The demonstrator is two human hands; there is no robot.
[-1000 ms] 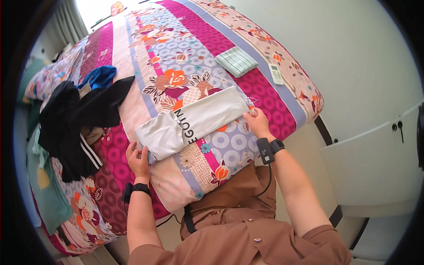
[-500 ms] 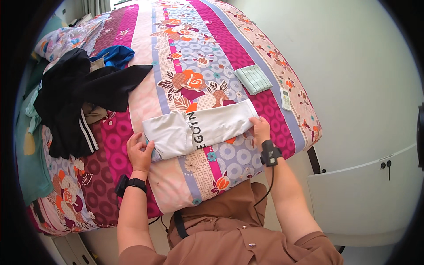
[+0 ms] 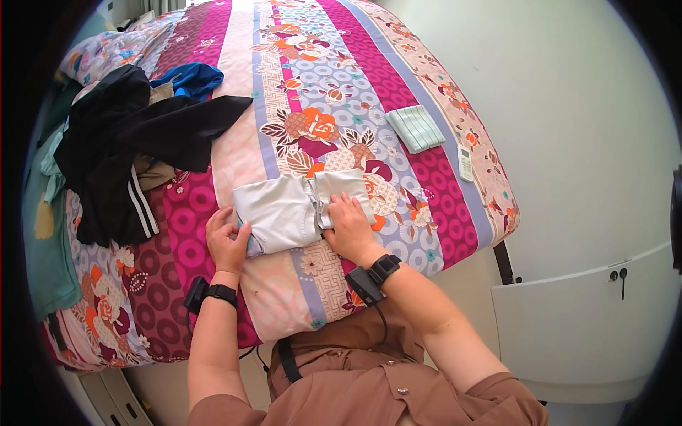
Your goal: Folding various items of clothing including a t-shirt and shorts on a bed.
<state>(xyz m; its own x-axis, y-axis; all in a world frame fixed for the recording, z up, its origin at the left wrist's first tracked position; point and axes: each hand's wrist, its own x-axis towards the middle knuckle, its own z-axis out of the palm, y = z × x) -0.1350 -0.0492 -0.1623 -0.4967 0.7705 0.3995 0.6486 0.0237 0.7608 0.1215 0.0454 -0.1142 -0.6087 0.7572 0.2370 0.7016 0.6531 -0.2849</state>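
Note:
A white shirt [image 3: 277,213] lies on the bed, folded into a narrow strip. Its right end is turned back toward the middle, so the dark lettering is now hidden. My right hand [image 3: 348,224] rests on that turned-back flap, fingers stretched out and palm down. At the shirt's left edge is my left hand [image 3: 227,241], fingers curled and thumb against the cloth, beside a small coloured patch of the shirt.
The bed has a patterned magenta, white and lilac cover [image 3: 334,113]. A heap of clothes, with black striped trousers [image 3: 135,142] and a blue garment [image 3: 195,80], lies to the left. A folded pale green striped cloth [image 3: 415,129] and a white remote control [image 3: 464,164] lie to the right.
My right hand has moved left, bringing the shirt's right end over toward the middle. Its fingers went from gripping the corner to lying on the flap. My left hand stays put.

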